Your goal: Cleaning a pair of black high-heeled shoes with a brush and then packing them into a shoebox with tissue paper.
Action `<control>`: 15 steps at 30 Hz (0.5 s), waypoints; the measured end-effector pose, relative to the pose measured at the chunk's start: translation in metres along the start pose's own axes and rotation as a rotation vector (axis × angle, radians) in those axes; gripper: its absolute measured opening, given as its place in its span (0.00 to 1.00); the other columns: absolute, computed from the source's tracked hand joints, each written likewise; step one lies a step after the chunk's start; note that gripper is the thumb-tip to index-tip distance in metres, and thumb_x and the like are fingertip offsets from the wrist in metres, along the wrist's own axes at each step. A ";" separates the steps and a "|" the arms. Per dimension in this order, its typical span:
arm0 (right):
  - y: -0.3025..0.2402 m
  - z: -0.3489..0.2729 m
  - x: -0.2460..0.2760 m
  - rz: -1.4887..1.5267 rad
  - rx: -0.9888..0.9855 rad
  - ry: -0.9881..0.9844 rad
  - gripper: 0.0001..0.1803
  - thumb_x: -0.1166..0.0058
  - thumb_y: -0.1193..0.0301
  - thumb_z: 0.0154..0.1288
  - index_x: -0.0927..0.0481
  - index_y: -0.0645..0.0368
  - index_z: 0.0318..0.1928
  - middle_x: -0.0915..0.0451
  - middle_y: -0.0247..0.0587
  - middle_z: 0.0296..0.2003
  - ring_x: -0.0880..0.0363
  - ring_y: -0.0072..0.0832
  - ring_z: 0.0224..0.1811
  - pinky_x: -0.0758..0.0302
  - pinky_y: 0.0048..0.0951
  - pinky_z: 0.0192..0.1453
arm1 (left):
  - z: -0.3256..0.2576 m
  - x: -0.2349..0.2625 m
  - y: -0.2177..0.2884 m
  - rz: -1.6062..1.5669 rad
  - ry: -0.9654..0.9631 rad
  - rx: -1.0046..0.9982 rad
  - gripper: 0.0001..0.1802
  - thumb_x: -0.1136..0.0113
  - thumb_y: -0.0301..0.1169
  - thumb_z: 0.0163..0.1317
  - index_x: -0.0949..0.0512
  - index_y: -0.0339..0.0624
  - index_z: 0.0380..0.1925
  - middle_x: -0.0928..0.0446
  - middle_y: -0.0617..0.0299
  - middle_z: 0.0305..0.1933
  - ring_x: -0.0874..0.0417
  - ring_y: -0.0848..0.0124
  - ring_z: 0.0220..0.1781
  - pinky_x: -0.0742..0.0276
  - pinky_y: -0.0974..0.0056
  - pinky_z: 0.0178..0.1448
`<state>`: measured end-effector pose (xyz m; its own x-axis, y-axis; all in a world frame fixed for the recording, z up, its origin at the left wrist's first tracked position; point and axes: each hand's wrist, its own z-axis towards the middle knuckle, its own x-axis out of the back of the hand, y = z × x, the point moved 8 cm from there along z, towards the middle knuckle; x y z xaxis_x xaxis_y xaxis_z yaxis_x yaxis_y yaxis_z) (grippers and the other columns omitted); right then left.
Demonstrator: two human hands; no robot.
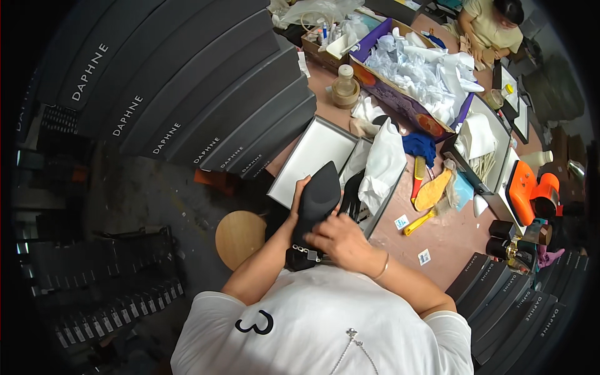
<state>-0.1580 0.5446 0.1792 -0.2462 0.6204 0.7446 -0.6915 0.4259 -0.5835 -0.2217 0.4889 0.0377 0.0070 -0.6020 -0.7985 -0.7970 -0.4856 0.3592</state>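
Note:
A black shoe [320, 187] is tilted up close to my body, its dark sole turned toward me. Wrapped round its left side, my left hand [297, 203] grips it. My right hand [344, 242] lies over the shoe's near part, fingers apart and slightly blurred; whether they touch it is hard to tell. A pale chain with a dark square piece [306, 252] shows at the near end. Just beyond is an opened shoebox [315, 153] with white tissue paper [382, 165] and a second black shoe [352, 195] partly hidden in it.
Dark shoeboxes [206, 94] are stacked high at left, with more [506, 306] at lower right. The table [447, 234] holds a purple box [412, 103] of crumpled paper, a red-and-yellow brush [419, 175], a yellow insole [432, 190] and an orange tool [524, 194]. Another person [490, 31] sits at far right.

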 end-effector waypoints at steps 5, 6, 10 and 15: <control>0.025 0.011 0.008 0.087 -0.136 0.186 0.22 0.44 0.80 0.49 0.19 0.56 0.49 0.25 0.37 0.36 0.27 0.36 0.37 0.29 0.35 0.42 | -0.009 -0.007 0.002 -0.116 0.032 -0.021 0.34 0.61 0.58 0.64 0.25 0.36 0.46 0.21 0.49 0.40 0.18 0.60 0.36 0.18 0.58 0.41; 0.015 -0.003 -0.006 0.223 -0.091 0.097 0.22 0.43 0.82 0.48 0.19 0.57 0.48 0.24 0.37 0.36 0.26 0.36 0.38 0.28 0.35 0.44 | -0.018 -0.015 0.003 -0.099 0.067 -0.005 0.34 0.59 0.58 0.64 0.24 0.37 0.47 0.21 0.49 0.41 0.18 0.60 0.36 0.17 0.58 0.42; 0.040 -0.015 0.021 0.074 -0.206 0.183 0.18 0.42 0.80 0.49 0.17 0.59 0.45 0.24 0.39 0.36 0.23 0.38 0.37 0.25 0.32 0.44 | -0.027 0.012 -0.003 0.173 0.378 -0.015 0.37 0.52 0.62 0.59 0.25 0.36 0.48 0.19 0.52 0.40 0.17 0.66 0.31 0.17 0.63 0.36; 0.048 -0.051 0.073 0.167 -0.422 0.443 0.18 0.45 0.83 0.53 0.19 0.64 0.47 0.24 0.45 0.35 0.23 0.35 0.33 0.26 0.31 0.37 | -0.016 0.014 0.030 0.074 0.300 -0.077 0.38 0.49 0.63 0.54 0.27 0.36 0.46 0.29 0.63 0.21 0.26 0.74 0.21 0.27 0.72 0.24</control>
<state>-0.1743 0.6433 0.1892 0.0394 0.8761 0.4805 -0.3190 0.4667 -0.8249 -0.2356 0.4561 0.0453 0.1375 -0.7918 -0.5951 -0.7538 -0.4734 0.4558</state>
